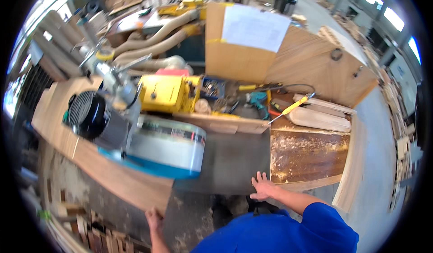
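At the lower left, my left hand (154, 218) is closed at the near end of a long, pale brown wooden board (118, 177). The board runs away to the far left, passing beneath a machine head with a white and blue housing (168, 145) and a black motor (89, 114). My right hand (261, 187) has its fingers spread over the near right edge of the dark machine table (234, 160). Nothing is in that hand. The machine head hides part of the board and the left side of the table.
Behind the table stand a wooden fence strip (225, 123) and a yellow machine hood (163, 93). On the right, a chip-strewn brown surface (311, 156) lies beside wooden pieces (320, 118) and a yellow-handled tool (295, 105). A tall panel bears a white sheet (255, 27).
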{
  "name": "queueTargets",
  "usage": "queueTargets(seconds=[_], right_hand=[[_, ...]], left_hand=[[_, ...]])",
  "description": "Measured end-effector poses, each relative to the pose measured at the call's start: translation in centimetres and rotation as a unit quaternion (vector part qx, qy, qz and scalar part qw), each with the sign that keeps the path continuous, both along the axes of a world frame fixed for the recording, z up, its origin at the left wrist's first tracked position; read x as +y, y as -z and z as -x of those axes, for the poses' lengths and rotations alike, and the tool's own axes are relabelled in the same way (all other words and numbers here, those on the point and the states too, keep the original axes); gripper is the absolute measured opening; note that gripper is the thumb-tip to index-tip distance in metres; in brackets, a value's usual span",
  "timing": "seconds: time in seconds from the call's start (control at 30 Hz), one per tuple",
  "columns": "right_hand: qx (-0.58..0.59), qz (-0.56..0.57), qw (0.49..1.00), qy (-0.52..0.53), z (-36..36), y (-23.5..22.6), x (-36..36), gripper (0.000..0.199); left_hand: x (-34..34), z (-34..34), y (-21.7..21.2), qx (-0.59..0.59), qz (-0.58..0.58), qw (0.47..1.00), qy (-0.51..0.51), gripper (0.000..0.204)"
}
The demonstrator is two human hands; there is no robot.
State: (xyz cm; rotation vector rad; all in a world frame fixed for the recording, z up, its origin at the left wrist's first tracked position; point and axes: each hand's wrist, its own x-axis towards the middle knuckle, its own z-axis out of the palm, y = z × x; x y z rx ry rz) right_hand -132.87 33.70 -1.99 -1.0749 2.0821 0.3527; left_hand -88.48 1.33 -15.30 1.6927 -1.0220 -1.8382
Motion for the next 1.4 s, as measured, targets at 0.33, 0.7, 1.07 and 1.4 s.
queueTargets(seconds=[0.33,0.7,1.07,1.4], right_hand=[[-0.082,0.204,0.963,-0.154,-2.6,0.3,5.3,0.089],[0.024,0.17,0.961,-0.217,1.0,2.4,12.7,0.094],[0.091,0.165,0.932,-0.308,9.6,3.7,3.2,0.064],[0.064,0.153,0.945,-0.281,13.1,2.3,-3.9,0.072]], left_hand=[[27.5,19.7,-2.3,0.304,-0.14,0.938,-0.087,0.048],[26.5,16.4,-1.6,0.197,-0.125,0.931,-0.281,0.035],[40.7,22.1,-3.1,0.235,-0.376,0.841,-0.308,0.048],[38.1,28.4,-3.0,0.303,-0.376,0.812,-0.329,0.039]])
